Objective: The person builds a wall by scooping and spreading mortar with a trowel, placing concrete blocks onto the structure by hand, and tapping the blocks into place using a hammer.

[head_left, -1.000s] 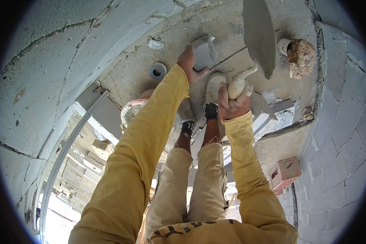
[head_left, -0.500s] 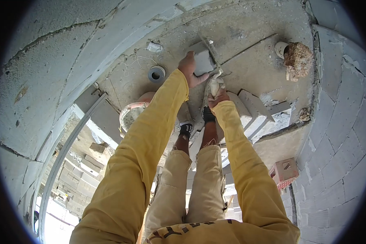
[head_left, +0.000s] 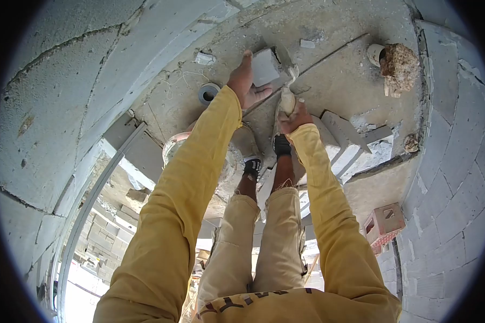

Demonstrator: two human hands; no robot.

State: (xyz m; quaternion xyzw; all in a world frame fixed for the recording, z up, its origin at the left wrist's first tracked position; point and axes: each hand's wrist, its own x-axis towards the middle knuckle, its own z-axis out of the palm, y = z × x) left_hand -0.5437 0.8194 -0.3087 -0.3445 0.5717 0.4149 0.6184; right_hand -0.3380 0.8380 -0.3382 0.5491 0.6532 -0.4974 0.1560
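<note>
My left hand (head_left: 244,83) is at a small pale grey block (head_left: 265,68), its fingers along the left side and the thumb stretched across below the near edge. It appears to hold the block, though most fingertips are hidden. Close by on the right, my right hand (head_left: 296,117) is wrapped round the pale, mortar-caked handle of a trowel (head_left: 288,100). The trowel's curved neck points away from me, and its blade is hard to make out beside the block.
A tape roll (head_left: 209,93) lies left. Behind my left sleeve stands a bucket (head_left: 172,146), partly hidden. Broken slabs (head_left: 339,134) lie right of my feet. A thin rod (head_left: 334,55), a rough stone lump (head_left: 400,69) and a reddish crate (head_left: 384,222) are further out. Block walls curve round both sides.
My left hand and the block have moved slightly away and to the left. My right hand has shifted a little right with the trowel, opening a gap to the block. The view has tilted slightly.
</note>
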